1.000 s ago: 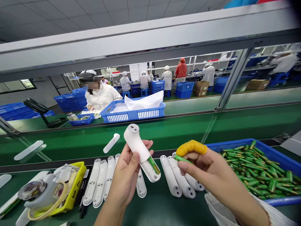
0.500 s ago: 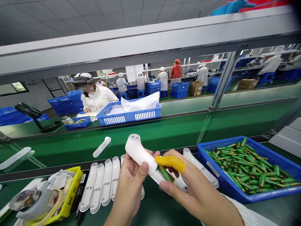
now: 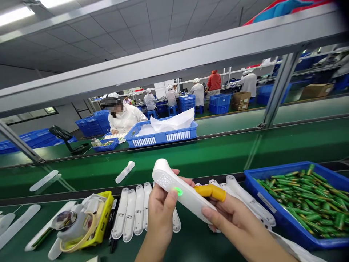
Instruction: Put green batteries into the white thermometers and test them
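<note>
A white infrared thermometer [image 3: 188, 202] is held up in both hands, its display side toward me. Lit digits show near its head, and a green light glows beside my left thumb. My left hand [image 3: 160, 207] grips it near the head, thumb on the face by the light. Around the lower end closes my right hand [image 3: 231, 214], with a yellow finger cot [image 3: 211, 191] on one finger. The thermometer's underside is hidden. Behind my hands lie similar white thermometers [image 3: 130, 216] in a row on the green bench, battery compartments uncovered. Several more thermometers [image 3: 241, 191] lie to the right.
A blue bin [image 3: 289, 233] of green batteries [image 3: 313, 200] stands at right. At left are a yellow basket [image 3: 105, 214] with tape and a bottle, and black pens. Across the green conveyor, with a white thermometer [image 3: 125, 172] on it, a co-worker [image 3: 127, 118] sits near a blue tray [image 3: 174, 136].
The thermometer has been turned over in my hands, from its battery side to its display side. Its digits and green light now show lit. My view has shifted left.
</note>
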{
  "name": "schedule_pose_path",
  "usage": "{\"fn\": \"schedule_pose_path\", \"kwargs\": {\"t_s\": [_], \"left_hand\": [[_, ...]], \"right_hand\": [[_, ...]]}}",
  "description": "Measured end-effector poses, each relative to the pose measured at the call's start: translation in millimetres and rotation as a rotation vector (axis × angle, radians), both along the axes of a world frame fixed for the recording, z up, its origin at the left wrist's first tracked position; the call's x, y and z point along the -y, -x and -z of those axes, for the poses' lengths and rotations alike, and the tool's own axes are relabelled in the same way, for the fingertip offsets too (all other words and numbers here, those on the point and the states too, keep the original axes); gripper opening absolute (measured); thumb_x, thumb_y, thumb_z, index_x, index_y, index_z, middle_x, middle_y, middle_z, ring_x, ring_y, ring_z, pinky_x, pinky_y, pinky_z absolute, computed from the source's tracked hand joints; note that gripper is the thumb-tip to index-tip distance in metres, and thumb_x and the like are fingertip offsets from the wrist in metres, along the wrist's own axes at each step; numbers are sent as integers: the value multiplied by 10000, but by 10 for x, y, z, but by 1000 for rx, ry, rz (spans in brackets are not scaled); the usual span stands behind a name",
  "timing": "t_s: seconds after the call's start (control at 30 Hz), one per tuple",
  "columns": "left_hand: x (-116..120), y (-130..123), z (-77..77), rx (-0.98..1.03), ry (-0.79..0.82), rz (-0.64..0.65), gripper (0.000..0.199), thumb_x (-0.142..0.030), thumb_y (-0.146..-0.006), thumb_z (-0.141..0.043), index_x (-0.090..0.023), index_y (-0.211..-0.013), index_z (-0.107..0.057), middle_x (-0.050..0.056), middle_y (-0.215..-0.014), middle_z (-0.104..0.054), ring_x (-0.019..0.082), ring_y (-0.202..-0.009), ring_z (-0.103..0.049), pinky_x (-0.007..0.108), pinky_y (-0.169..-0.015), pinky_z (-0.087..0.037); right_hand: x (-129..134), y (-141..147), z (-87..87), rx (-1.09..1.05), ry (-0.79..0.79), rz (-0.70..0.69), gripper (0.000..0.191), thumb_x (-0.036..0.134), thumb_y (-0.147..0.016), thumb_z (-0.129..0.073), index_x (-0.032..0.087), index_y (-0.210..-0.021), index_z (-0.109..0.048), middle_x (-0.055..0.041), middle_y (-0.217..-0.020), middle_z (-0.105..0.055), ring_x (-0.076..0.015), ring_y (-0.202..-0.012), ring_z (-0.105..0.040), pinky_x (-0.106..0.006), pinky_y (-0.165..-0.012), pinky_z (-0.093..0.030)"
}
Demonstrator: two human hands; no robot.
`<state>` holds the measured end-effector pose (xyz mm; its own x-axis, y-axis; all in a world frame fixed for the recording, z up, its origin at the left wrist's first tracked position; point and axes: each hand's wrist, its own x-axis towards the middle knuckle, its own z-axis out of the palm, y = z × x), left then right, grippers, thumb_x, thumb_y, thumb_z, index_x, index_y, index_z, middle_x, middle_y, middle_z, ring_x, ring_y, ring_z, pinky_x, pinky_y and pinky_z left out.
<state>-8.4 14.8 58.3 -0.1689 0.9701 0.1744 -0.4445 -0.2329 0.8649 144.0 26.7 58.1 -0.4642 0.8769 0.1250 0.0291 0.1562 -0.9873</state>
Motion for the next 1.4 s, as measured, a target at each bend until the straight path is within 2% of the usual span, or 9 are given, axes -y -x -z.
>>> {"fn": "schedule_pose_path", "kwargs": {"t_s": [0.13,0.27,0.5,0.7,0.93,1.03,1.17,1.27,1.4], "left_hand": [[-27,50,27,24,-14,26,481,-446,-694,-717,-180,-1077,-601,66,-907,-686,227,-897,-631,309,-761,-503],[-54,64,57,45,-120,70,543,-575,-513,-782,-186,-869,-655,54,-872,-664,256,-954,-602,365,-897,-461],[-65,-15,124,24,-129,156,491,-539,-562,-774,-176,-870,-653,46,-784,-630,216,-822,-599,469,-991,-385],[-96,-33,169,-13,-39,162,592,-572,-541,-767,-172,-958,-638,82,-936,-657,263,-941,-605,409,-931,-435],[-195,60,216,-675,106,77,463,-505,-862,-461,-198,-1195,-559,124,-1177,-562,264,-1059,-553,399,-929,-409],[-183,-56,397,-1006,136,213,407,-404,-844,-509,-240,-1214,-561,112,-1286,-486,298,-1175,-478,439,-997,-352],[-106,-302,655,-1221,177,439,485,-290,-774,-584,-250,-1255,-538,117,-1472,-270,338,-1357,-248,489,-1077,-247],[-82,-390,749,-1328,163,464,503,-212,-689,-663,-253,-1183,-575,125,-1461,-274,342,-1356,-232,488,-1061,-263],[-143,-372,819,-1454,164,398,423,-132,-626,-683,-194,-1029,-571,151,-1359,-339,341,-1243,-369,442,-974,-352]], "right_hand": [[14,59,-12,-115,134,-138,417,500,-878,-490,162,-1114,-553,-51,-799,-626,-87,-561,-505,-218,-542,-426],[85,74,-7,-73,261,-173,462,549,-883,-437,142,-1069,-553,-55,-759,-630,-102,-546,-522,-231,-515,-409],[164,100,-3,152,-13,185,528,657,-805,-452,191,-949,-651,-83,-885,-629,-230,-852,-563,-350,-766,-473],[-2,112,71,66,-84,97,480,601,-833,-461,158,-698,-589,-14,-626,-514,-135,-604,-463,-253,-575,-396],[-496,-83,167,-16,138,94,398,550,-860,-372,176,-750,-449,18,-612,-428,-97,-507,-399,-224,-457,-301],[-811,-293,251,192,131,187,288,447,-857,-366,182,-774,-442,32,-569,-434,-102,-472,-417,-231,-458,-321],[-1104,-494,497,444,82,447,141,261,-778,-569,170,-712,-485,54,-469,-396,-121,-476,-447,-249,-501,-331],[-1165,-459,700,544,34,533,80,180,-788,-606,130,-752,-554,6,-615,-539,-146,-659,-563,-264,-637,-421],[-1193,-350,797,574,13,466,180,230,-880,-562,117,-1018,-587,-22,-875,-626,-116,-728,-600,-292,-689,-507]]}}
